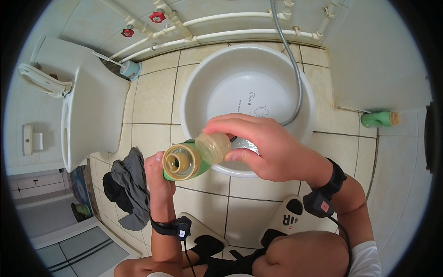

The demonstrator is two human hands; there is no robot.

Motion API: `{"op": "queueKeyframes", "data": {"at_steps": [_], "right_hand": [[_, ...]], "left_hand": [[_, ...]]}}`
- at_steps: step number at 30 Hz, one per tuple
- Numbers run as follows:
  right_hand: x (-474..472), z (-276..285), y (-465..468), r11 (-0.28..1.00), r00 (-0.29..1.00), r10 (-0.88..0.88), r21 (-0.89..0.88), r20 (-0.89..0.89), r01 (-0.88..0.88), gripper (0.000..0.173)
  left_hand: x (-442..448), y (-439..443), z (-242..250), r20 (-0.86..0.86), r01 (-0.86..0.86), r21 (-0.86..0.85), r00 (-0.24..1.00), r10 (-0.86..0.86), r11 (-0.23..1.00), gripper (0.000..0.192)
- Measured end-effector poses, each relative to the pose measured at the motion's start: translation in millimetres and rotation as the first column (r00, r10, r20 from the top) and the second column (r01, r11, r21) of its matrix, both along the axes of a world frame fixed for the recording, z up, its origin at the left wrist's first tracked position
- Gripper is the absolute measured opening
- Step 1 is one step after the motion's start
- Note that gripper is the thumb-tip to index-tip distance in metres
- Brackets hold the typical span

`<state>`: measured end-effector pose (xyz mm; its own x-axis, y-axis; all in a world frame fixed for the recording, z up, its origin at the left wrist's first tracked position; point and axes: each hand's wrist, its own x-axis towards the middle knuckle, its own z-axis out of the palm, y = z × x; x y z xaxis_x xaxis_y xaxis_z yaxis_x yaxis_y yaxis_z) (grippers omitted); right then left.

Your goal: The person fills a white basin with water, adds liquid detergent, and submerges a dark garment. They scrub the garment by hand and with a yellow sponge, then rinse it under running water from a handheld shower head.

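My left hand [157,173] grips a green plastic bottle [204,166] whose tan neck ring and pouring spout [181,162] face up, uncovered. Between the thumb and fingers of my right hand [270,149] is a translucent tan screw cap [211,148], held just right of the spout. From this angle I cannot tell whether cap and bottle touch. Both hands are over the near rim of a large white plastic basin [193,100]. A grey shower hose [292,69] runs down into it, and a little shiny water [249,146] shows at the bottom, partly hidden by my right hand.
Grey and black clothes [129,187] lie on the tiled floor to the left. A white toilet [93,100] and a blue brush holder [130,70] stand beyond them. Another green bottle [379,119] rests by the right wall. White pipes [228,34] with red valves [157,16] line the back wall.
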<state>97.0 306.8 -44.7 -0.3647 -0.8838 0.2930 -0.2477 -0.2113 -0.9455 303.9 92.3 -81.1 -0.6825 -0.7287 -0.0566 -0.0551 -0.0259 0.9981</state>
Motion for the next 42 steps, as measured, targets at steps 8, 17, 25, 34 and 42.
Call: {"op": "queueKeyframes", "data": {"at_steps": [8,17,25,34,42], "right_hand": [[1,-7,2,1.0,0.945,-0.016,0.003,0.327,0.016,0.05],[-17,-24,23,0.959,0.8,-0.268,0.07,0.537,0.275,0.049],[-32,-34,50,0.901,0.721,-0.433,0.247,0.541,0.356,0.047],[-52,-63,69,0.881,0.6,-0.466,0.275,0.65,0.386,0.049],[-67,-82,79,0.87,0.561,-0.466,0.241,0.684,0.429,0.051]], "left_hand": [[-4,-2,13,0.1,0.071,0.008,0.992,-0.072,0.997,0.047],[-13,4,39,0.347,0.156,-0.082,0.93,-0.119,0.984,0.047],[-47,-4,50,0.575,0.306,-0.133,0.798,-0.179,0.943,0.043],[-96,-8,31,0.655,0.37,-0.136,0.729,-0.197,0.919,0.043],[-116,-11,13,0.632,0.354,-0.016,0.729,-0.265,0.935,0.034]]}}
